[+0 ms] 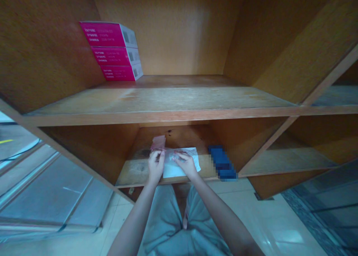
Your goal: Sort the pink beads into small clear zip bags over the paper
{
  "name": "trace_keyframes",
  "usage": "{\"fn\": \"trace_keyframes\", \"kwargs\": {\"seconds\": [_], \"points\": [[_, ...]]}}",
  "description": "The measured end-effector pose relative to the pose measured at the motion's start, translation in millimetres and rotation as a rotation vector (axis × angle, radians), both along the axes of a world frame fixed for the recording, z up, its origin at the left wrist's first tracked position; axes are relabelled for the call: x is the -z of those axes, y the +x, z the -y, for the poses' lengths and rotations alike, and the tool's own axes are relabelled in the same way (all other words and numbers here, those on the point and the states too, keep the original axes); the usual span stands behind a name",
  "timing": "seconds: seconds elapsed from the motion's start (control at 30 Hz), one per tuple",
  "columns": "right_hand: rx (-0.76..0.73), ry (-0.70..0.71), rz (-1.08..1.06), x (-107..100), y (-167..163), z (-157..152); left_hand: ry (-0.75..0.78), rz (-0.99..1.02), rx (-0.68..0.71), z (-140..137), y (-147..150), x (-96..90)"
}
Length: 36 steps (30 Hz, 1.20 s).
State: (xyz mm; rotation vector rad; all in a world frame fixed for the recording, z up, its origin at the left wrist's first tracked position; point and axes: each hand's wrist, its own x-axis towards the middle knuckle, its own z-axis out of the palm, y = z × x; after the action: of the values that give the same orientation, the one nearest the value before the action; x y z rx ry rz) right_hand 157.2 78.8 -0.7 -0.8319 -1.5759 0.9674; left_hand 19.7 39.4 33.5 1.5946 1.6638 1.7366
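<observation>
One white sheet [173, 169] lies beneath the right hand [187, 164], a pink packet [158, 142] just beyond the left hand [156, 163]; both curled, grips indeterminable, handling judged unfinished.

Shot from head-worn cam, wide angle, looking fwd & down. Faced straight into open wooden cabinet [167, 117], approx. centred. Got upper compartment [179, 28] at close range across top half; caught lower shelf [207, 168], L hand [156, 163] & R hand [187, 164] from above, farther off. Incl. own legs [186, 244] at btm, plus floor [237, 198].
</observation>
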Motion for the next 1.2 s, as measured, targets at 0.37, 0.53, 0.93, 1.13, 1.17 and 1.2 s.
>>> {"fn": "trace_keyframes", "kwargs": {"seconds": [0.37, 0.53, 0.93, 1.13, 1.17, 1.2], "points": [[-0.113, -0.232, -0.061, -29, 4, -1, -0.752, 0.316, 0.807, 30, -23, -8.7], [-0.244, -0.279, -0.040, -42, 5, -2, -0.629, 0.553, 0.744, 13, -20, 3.5], [-0.375, -0.236, -0.062, -51, 4, -5, -0.472, 0.966, 0.646, 0, -11, 21.4], [-0.420, -0.199, -0.042, -49, 3, -9, -0.368, 1.037, 0.713, 4, -11, 23.1], [-0.426, -0.188, -0.044, -49, 3, -10, -0.366, 1.045, 0.714, 4, -11, 23.8], [-0.434, -0.178, -0.044, -49, 3, -11, -0.368, 1.054, 0.703, 5, -11, 24.8]]}}
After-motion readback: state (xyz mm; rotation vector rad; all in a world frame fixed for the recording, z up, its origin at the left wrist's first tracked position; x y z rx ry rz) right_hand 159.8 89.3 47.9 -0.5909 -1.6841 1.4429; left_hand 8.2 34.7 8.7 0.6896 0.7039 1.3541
